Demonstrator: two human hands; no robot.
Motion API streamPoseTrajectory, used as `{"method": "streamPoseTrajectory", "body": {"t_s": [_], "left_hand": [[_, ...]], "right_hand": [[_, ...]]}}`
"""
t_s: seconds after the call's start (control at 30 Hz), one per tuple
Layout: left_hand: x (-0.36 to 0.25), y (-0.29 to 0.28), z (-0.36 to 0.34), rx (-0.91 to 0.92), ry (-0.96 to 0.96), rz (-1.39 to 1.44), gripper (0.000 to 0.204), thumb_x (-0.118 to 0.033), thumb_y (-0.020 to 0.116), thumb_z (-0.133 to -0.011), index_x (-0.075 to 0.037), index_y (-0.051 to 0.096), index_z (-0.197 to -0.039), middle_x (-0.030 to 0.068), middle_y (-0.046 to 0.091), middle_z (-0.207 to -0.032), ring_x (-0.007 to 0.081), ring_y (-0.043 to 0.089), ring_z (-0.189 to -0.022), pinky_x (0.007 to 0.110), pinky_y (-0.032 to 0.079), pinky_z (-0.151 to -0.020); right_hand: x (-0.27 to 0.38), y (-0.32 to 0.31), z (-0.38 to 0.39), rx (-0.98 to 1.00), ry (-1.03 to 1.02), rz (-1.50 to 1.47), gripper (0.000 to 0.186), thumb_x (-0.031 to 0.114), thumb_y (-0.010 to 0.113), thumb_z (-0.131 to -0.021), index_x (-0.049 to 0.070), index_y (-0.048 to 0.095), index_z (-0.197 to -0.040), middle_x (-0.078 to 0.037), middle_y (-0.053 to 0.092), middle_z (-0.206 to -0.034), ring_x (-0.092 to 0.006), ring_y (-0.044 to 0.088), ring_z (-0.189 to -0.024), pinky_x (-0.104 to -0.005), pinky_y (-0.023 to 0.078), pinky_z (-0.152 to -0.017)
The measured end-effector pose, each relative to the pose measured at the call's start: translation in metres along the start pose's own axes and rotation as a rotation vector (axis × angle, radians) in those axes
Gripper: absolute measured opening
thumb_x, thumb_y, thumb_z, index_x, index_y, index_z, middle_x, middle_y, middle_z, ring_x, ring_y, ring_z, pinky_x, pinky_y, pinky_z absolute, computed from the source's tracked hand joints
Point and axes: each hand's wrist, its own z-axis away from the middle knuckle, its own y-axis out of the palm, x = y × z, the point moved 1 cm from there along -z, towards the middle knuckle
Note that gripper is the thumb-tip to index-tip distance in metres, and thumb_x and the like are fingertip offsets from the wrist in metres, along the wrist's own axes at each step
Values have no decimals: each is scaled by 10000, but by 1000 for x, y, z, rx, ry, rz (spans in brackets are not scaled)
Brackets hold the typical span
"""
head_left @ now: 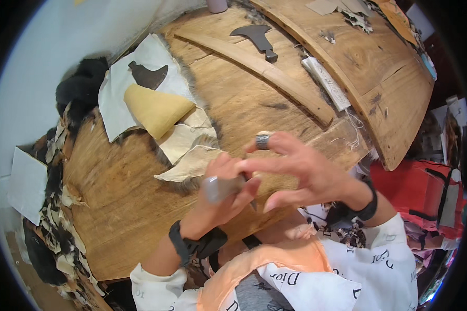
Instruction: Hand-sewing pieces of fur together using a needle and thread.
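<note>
My left hand is closed around a grey-ended tool, smeared by motion. A thin dark pointed part shows beside its thumb; I cannot tell the tool's kind. My right hand is beside it with fingers spread, a forefinger reaching to the left hand, and a patterned metal band round one finger. Just beyond my left hand lie pale pieces of fur hide, hair showing at their edges. A folded yellow piece rests on the larger white hide, beside a dark crescent blade.
On the wooden table lie a second crescent-bladed tool, a long wooden strip and a white bar with loose threads. A raised curved board borders the right. Black fur and scraps line the left edge.
</note>
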Motion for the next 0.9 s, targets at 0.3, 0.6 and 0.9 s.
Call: {"method": "streamPoseTrajectory", "body": {"t_s": [0.3,0.6,0.9], "left_hand": [[6,-17,14,82,-62,169,278,-146,661,-768,-30,614,-1016,118,596,-827,248,580,-748,348,461,-687],[67,-95,35,-152,-308,-15,140,-84,542,-867,-25,644,-943,107,607,-776,220,591,-702,313,454,-635],[66,-88,14,-118,-268,-21,129,-71,534,-874,-23,629,-946,83,580,-791,177,554,-695,278,430,-629]], "right_hand": [[-13,29,-18,-279,531,-92,241,147,689,-717,82,671,-949,-85,649,-756,-247,618,-630,-334,496,-594],[-85,67,-20,-388,340,483,345,295,717,-733,163,673,-1049,-95,483,-758,-265,524,-727,-385,442,-604],[-109,26,-15,-599,369,593,184,167,730,-692,64,609,-784,-103,537,-792,-295,527,-784,-380,430,-712]]}}
